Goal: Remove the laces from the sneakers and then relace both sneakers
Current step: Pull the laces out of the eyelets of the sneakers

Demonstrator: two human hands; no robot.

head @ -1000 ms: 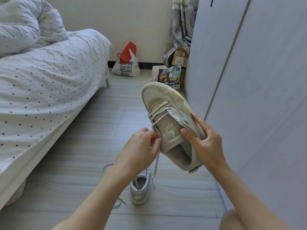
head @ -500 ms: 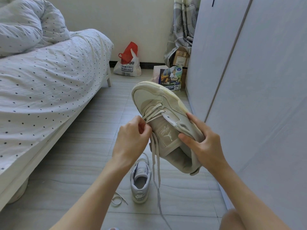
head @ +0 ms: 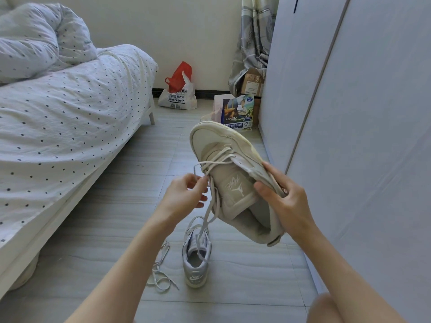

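Pinching the lace [head: 211,183] with my left hand [head: 186,194], my right hand [head: 283,201] grips the beige sneaker [head: 233,180]. Lower rows remain threaded. The grey sneaker [head: 197,259] looks unlaced, its loose lace [head: 161,271] beside it; relacing has not begun.

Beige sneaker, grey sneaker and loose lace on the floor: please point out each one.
beige sneaker [head: 233,185], head view, on its tongue.
grey sneaker [head: 195,277], head view, on its heel tab.
loose lace [head: 161,279], head view, on a loop.
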